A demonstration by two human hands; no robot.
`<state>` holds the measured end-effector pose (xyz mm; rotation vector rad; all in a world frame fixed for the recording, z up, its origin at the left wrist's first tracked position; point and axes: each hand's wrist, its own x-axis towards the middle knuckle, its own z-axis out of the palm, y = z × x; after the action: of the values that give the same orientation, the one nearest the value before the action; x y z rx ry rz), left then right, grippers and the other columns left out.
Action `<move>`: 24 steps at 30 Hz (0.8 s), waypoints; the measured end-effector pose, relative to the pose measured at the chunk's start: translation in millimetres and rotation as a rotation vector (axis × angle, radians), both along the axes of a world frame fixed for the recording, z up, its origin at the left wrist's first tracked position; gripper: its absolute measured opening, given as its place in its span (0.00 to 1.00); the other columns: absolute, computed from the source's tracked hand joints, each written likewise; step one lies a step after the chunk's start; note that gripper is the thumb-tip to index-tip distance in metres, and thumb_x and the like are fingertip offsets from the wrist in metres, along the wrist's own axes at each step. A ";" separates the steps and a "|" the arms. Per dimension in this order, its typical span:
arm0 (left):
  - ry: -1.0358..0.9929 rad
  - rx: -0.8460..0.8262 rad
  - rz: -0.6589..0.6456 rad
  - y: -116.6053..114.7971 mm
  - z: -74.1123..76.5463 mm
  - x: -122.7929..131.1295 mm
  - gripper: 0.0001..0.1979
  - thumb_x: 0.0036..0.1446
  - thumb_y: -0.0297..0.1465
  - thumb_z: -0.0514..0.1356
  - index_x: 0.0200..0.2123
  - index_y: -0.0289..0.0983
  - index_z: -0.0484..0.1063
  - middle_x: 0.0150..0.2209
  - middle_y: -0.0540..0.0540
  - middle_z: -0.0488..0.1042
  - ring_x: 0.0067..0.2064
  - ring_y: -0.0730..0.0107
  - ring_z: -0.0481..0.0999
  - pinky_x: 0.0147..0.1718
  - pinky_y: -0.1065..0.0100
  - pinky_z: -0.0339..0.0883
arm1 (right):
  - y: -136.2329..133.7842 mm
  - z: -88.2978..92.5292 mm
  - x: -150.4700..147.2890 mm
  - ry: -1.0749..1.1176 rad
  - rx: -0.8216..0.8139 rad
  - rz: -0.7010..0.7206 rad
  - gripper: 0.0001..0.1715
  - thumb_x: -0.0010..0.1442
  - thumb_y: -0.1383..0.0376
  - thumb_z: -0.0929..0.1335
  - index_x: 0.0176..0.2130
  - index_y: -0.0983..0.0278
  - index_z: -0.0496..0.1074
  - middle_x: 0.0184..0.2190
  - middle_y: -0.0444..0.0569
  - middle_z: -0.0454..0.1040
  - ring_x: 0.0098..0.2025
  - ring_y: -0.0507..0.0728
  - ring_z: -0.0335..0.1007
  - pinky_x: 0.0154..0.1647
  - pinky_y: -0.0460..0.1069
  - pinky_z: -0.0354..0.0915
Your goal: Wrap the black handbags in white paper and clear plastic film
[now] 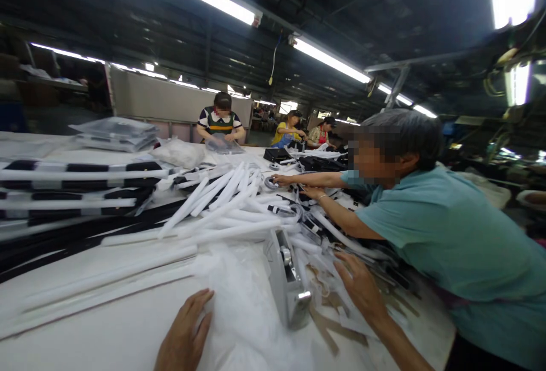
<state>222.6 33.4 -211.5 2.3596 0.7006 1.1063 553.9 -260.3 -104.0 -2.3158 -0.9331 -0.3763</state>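
My left hand [185,331] is over the white table at the lower middle, fingers apart and nothing in it, beside a heap of thin white plastic sheeting [245,303]. To the right, my right hand [360,288] is open with its fingers spread, over clear plastic bags [341,297] and brown strips [336,328]. Between my two hands stands a grey tape dispenser [286,280] with a metal front. Beyond it lies a pile of white foam tubes [230,200]. Whether my right fingertips touch the plastic cannot be made out.
At the right, a person in a teal shirt [460,229] leans across the table, both hands at the pile. Black bundles with white tubes [77,174] and stacked clear packages [115,132] lie at the left. Several people work at the far side.
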 end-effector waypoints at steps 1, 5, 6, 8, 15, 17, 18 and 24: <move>0.007 0.010 -0.003 0.7 -0.7 -0.4 0.17 0.63 0.38 0.52 0.50 0.43 0.74 0.50 0.46 0.77 0.51 0.61 0.79 0.50 0.59 0.76 | 11.2 7.7 10.1 0.040 -0.009 -0.011 0.24 0.62 0.53 0.61 0.46 0.64 0.76 0.48 0.57 0.77 0.53 0.65 0.72 0.59 0.61 0.64; -0.015 0.105 -0.008 3.3 -2.9 -1.7 0.15 0.63 0.36 0.54 0.50 0.44 0.74 0.49 0.47 0.78 0.49 0.62 0.80 0.47 0.62 0.77 | 59.5 17.9 43.8 0.101 -0.033 0.014 0.26 0.59 0.55 0.61 0.48 0.68 0.75 0.48 0.59 0.77 0.52 0.66 0.73 0.58 0.59 0.65; -0.028 0.135 -0.006 3.7 -3.3 -2.1 0.15 0.63 0.36 0.54 0.51 0.45 0.74 0.49 0.48 0.78 0.48 0.62 0.80 0.47 0.62 0.77 | 71.0 17.2 50.0 0.106 -0.039 0.036 0.26 0.58 0.55 0.62 0.48 0.68 0.75 0.49 0.59 0.77 0.53 0.65 0.72 0.59 0.58 0.64; -0.038 0.181 -0.006 4.1 -3.7 -2.9 0.15 0.63 0.35 0.55 0.52 0.45 0.73 0.49 0.48 0.78 0.48 0.63 0.80 0.47 0.63 0.77 | 91.5 14.5 60.6 0.119 -0.049 0.064 0.27 0.57 0.57 0.64 0.50 0.70 0.74 0.51 0.60 0.75 0.56 0.65 0.70 0.61 0.57 0.60; 0.007 0.222 -0.002 0.9 -2.9 -5.2 0.16 0.64 0.36 0.55 0.54 0.47 0.71 0.51 0.49 0.78 0.49 0.63 0.80 0.47 0.64 0.78 | 131.5 6.1 80.1 0.262 -0.091 0.073 0.30 0.53 0.57 0.70 0.52 0.70 0.72 0.47 0.60 0.78 0.51 0.68 0.74 0.53 0.58 0.66; 0.018 0.218 -0.005 -0.6 -2.1 -5.2 0.16 0.64 0.36 0.55 0.54 0.47 0.71 0.51 0.49 0.78 0.48 0.63 0.80 0.47 0.65 0.78 | 136.8 4.9 80.9 0.278 -0.094 0.068 0.32 0.52 0.58 0.71 0.54 0.69 0.70 0.48 0.60 0.77 0.51 0.67 0.74 0.53 0.57 0.66; 0.025 0.216 -0.008 -1.1 -1.9 -5.3 0.16 0.64 0.36 0.55 0.54 0.47 0.71 0.51 0.49 0.78 0.48 0.63 0.80 0.47 0.65 0.78 | 138.9 4.7 81.0 0.280 -0.096 0.066 0.32 0.52 0.58 0.71 0.54 0.69 0.70 0.48 0.60 0.77 0.51 0.67 0.74 0.53 0.57 0.65; 0.061 0.195 0.006 -2.2 -3.3 -5.6 0.16 0.64 0.36 0.55 0.53 0.45 0.72 0.51 0.47 0.78 0.49 0.62 0.80 0.48 0.64 0.77 | 143.0 9.5 81.5 0.293 -0.117 0.131 0.27 0.50 0.59 0.71 0.48 0.69 0.73 0.44 0.59 0.78 0.46 0.65 0.75 0.49 0.55 0.68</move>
<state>217.0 31.1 -214.8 2.5656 0.6468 1.1566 635.4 -117.3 -94.5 -2.3170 -0.9725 0.0733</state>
